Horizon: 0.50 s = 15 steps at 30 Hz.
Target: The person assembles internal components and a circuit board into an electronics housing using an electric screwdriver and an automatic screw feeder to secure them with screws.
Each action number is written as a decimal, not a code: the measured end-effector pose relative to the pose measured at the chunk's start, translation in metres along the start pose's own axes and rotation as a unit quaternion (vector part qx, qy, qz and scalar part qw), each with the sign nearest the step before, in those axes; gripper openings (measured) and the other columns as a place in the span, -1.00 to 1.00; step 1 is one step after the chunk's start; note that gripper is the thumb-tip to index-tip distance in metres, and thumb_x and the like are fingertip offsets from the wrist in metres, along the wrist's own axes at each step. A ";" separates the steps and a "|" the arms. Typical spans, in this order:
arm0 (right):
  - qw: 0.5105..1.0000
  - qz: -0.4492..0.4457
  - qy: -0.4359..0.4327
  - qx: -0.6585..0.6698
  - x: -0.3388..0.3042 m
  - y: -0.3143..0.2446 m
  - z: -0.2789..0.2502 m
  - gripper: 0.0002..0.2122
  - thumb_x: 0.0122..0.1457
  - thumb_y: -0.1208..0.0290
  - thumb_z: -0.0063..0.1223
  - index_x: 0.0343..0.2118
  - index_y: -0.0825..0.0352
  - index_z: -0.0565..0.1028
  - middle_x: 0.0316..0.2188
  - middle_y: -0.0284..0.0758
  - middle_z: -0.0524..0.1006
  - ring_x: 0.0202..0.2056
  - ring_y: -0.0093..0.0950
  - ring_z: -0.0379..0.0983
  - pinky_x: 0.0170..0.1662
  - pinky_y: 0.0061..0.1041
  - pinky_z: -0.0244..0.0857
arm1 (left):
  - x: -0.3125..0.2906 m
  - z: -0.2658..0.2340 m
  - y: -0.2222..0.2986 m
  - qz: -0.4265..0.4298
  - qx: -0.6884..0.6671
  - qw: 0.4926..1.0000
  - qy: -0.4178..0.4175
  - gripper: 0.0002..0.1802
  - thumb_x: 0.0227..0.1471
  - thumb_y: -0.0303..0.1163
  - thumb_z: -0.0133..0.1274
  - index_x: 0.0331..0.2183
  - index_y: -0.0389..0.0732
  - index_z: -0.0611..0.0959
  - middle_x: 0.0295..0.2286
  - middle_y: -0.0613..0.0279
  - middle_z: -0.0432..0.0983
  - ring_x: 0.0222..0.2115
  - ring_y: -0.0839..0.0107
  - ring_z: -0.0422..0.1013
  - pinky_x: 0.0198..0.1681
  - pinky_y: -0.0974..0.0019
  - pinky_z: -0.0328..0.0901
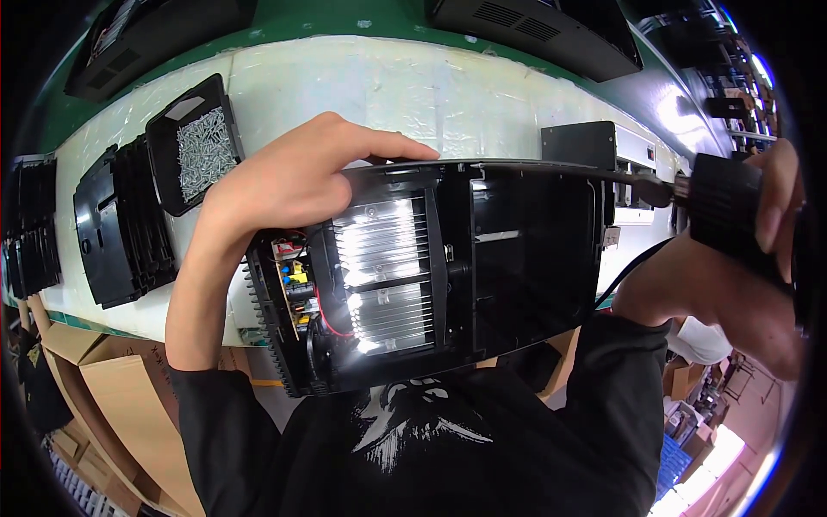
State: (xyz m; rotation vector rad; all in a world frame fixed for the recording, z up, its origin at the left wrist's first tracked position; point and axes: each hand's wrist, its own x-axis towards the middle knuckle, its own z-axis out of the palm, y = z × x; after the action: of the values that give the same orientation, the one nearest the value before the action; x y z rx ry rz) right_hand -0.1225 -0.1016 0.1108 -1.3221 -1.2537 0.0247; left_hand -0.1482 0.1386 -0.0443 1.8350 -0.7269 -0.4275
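Observation:
A black plastic appliance casing (pixel 534 267), its inside facing up, stands at the near edge of the bench against my body. It holds shiny finned metal plates (pixel 383 241) and, at its left end, a small circuit board with coloured parts (pixel 297 280). My left hand (pixel 297 177) grips the casing's far left rim, index finger stretched along the edge and thumb curled inward. At the right, my right hand (pixel 775 207) is wrapped round a black power screwdriver (pixel 728 202), whose front end points left at the casing's right end. The bit's exact contact is hidden.
A black bin of silver screws (pixel 207 155) sits behind my left forearm. Left of it is a stack of black plastic panels (pixel 125 224). More black housings (pixel 534 34) stand on the green strip at the back. Open cardboard boxes (pixel 142 405) are below the bench at left.

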 end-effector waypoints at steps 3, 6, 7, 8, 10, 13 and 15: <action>1.000 0.011 -0.002 -0.001 0.000 0.013 0.008 -0.30 -0.03 -0.37 -0.20 -0.27 0.36 0.33 -0.50 -0.26 0.37 -0.49 -0.45 0.36 -0.51 -0.58 0.28 | -0.003 0.000 0.003 -0.003 -0.002 1.000 0.004 -0.19 -0.63 -0.43 -0.24 -0.13 -0.41 0.52 -0.23 -0.20 0.50 -0.14 -0.05 0.41 0.06 0.20 0.20; 1.000 0.023 -0.004 -0.007 -0.013 0.008 0.010 -0.27 -0.07 -0.41 -0.19 -0.30 0.37 0.32 -0.53 -0.27 0.35 -0.51 -0.48 0.34 -0.52 -0.59 0.26 | -0.003 0.000 0.002 -0.003 0.006 1.000 0.007 -0.20 -0.63 -0.44 -0.24 -0.13 -0.41 0.52 -0.23 -0.20 0.50 -0.13 -0.05 0.41 0.06 0.20 0.20; 1.000 0.026 -0.004 -0.009 -0.012 0.016 0.009 -0.26 -0.09 -0.42 -0.18 -0.31 0.37 0.32 -0.54 -0.28 0.35 -0.52 -0.49 0.34 -0.52 -0.60 0.25 | -0.003 0.000 0.001 0.006 0.021 1.000 0.009 -0.20 -0.63 -0.45 -0.25 -0.13 -0.41 0.52 -0.23 -0.20 0.50 -0.14 -0.05 0.41 0.05 0.20 0.20; 0.999 0.030 -0.004 -0.012 -0.016 0.015 0.009 -0.25 -0.10 -0.43 -0.18 -0.32 0.37 0.32 -0.55 -0.28 0.34 -0.53 -0.50 0.33 -0.53 -0.60 0.25 | -0.002 0.001 0.002 0.007 0.020 1.000 0.009 -0.20 -0.63 -0.45 -0.25 -0.13 -0.41 0.52 -0.23 -0.20 0.50 -0.14 -0.05 0.41 0.05 0.20 0.20; 0.999 0.038 -0.005 -0.016 -0.021 0.020 0.005 -0.23 -0.13 -0.46 -0.17 -0.34 0.38 0.32 -0.58 -0.29 0.33 -0.54 -0.52 0.32 -0.53 -0.61 0.23 | -0.001 0.001 0.003 -0.014 -0.006 1.000 0.003 -0.20 -0.63 -0.46 -0.25 -0.13 -0.40 0.52 -0.23 -0.21 0.49 -0.13 -0.06 0.40 0.05 0.20 0.20; 0.999 0.048 -0.009 -0.018 -0.032 0.020 0.003 -0.20 -0.17 -0.50 -0.16 -0.37 0.39 0.32 -0.61 -0.31 0.32 -0.57 -0.54 0.30 -0.54 -0.62 0.21 | -0.004 0.002 0.001 0.003 0.019 1.000 0.010 -0.19 -0.63 -0.48 -0.26 -0.12 -0.38 0.52 -0.24 -0.20 0.49 -0.14 -0.07 0.40 0.05 0.21 0.21; 0.998 0.052 -0.011 -0.018 -0.036 0.023 0.000 -0.19 -0.19 -0.51 -0.15 -0.38 0.39 0.32 -0.62 -0.32 0.31 -0.57 -0.55 0.30 -0.54 -0.62 0.20 | -0.005 0.001 0.002 -0.010 0.016 1.000 0.006 -0.19 -0.63 -0.48 -0.26 -0.11 -0.38 0.52 -0.24 -0.20 0.49 -0.13 -0.07 0.40 0.05 0.21 0.20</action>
State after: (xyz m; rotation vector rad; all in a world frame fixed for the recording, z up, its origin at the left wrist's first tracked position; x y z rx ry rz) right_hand -0.1231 -0.1160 0.0708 -1.4208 -1.2089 0.0905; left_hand -0.1531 0.1402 -0.0431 1.8753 -0.7112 -0.4193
